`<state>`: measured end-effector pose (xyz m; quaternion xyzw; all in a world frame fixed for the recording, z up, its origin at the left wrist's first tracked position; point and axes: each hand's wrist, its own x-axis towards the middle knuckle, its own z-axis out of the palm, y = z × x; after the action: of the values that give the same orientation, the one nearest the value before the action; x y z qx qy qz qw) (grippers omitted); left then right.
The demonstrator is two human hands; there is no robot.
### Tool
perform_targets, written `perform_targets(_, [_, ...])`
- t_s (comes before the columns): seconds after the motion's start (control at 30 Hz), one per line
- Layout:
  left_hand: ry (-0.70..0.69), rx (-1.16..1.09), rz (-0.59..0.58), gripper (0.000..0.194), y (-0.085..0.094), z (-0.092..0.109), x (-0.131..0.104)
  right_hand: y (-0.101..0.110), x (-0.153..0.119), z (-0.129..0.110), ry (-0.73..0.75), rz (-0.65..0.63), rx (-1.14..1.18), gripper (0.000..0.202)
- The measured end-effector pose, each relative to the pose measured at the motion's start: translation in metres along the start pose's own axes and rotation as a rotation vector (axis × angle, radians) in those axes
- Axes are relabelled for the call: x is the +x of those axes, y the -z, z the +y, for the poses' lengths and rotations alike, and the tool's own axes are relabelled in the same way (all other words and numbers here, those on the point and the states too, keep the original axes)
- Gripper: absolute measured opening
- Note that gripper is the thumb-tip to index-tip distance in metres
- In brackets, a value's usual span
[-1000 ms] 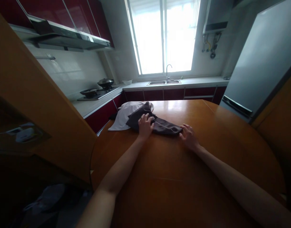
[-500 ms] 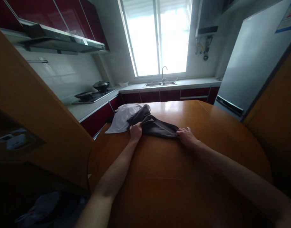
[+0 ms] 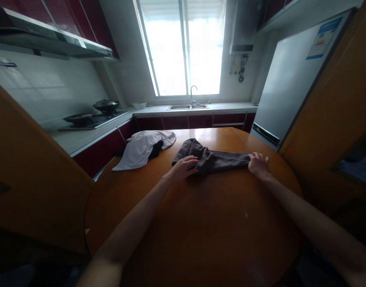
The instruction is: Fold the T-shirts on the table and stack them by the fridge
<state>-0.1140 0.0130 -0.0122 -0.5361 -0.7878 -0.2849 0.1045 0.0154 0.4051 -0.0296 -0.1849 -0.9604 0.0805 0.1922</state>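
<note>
A plain garment (image 3: 231, 160), dark grey-brown as far as the dim light shows; white cloth (image 3: 136, 151); black cloth (image 3: 156, 149); orange-brown table (image 3: 213, 215); deep red cabinets (image 3: 71, 16); silver-grey fridge (image 3: 286, 81) with a blue-and-white label (image 3: 324, 38).

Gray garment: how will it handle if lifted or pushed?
Probably floppy: the gray garment bunches into folds near the left hand. Likely to trail if lifted by the narrow end at the right hand. Unlikely to roll, lying low on the table.

It's a kitchen: sink (image 3: 180, 107) at twelve o'clock; pans (image 3: 106, 105) on a cooktop (image 3: 99, 120), range hood (image 3: 56, 43) above, at ten; refrigerator (image 3: 286, 85) at two.
</note>
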Motion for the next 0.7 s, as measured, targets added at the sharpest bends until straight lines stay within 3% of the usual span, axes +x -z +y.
perform_targets(0.17, [0.191, 0.065, -0.021, 0.067, -0.005, -0.037, -0.017, -0.014, -0.033, -0.076, 0.172, -0.067, 0.037, 0.042])
perform_targets(0.3, [0.306, 0.087, 0.016, 0.057, -0.009, -0.048, -0.026, -0.026, -0.047, -0.114, 0.201, -0.183, 0.006, 0.059])
perform_targets(0.43, [0.375, 0.184, 0.091, 0.023, -0.008, -0.045, -0.026, -0.037, -0.036, -0.118, 0.158, -0.296, -0.017, 0.048])
perform_targets(0.57, [0.292, 0.178, 0.183, 0.020, -0.009, -0.034, -0.023, -0.047, -0.016, -0.105, 0.186, -0.299, 0.017, 0.046])
perform_targets(0.7, [0.145, 0.055, 0.187, 0.021, -0.017, 0.000, -0.017, -0.055, 0.012, -0.085, 0.170, -0.266, 0.063, 0.042])
